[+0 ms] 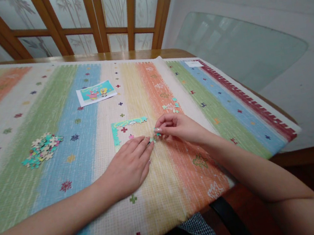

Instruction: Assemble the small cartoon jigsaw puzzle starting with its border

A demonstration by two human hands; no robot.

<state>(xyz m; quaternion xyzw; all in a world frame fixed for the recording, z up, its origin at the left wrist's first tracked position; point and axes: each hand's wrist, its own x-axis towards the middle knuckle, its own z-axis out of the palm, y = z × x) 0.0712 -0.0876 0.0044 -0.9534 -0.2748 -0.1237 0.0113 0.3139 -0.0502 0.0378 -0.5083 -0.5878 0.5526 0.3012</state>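
Note:
My left hand (130,165) lies flat on the striped cloth (54,110), fingers stretched out, its tips resting on puzzle pieces at the lower edge of a partly joined teal puzzle frame (122,126). My right hand (176,126) is curled, pinching a small teal puzzle piece (157,132) right beside my left fingertips. A few loose pieces (171,106) lie just beyond my right hand.
A heap of loose puzzle pieces (42,148) sits on the left of the cloth. A printed cartoon reference picture (96,92) lies farther back. The table's right edge (280,141) drops off near my right arm. A wooden-framed glass door (93,16) stands behind.

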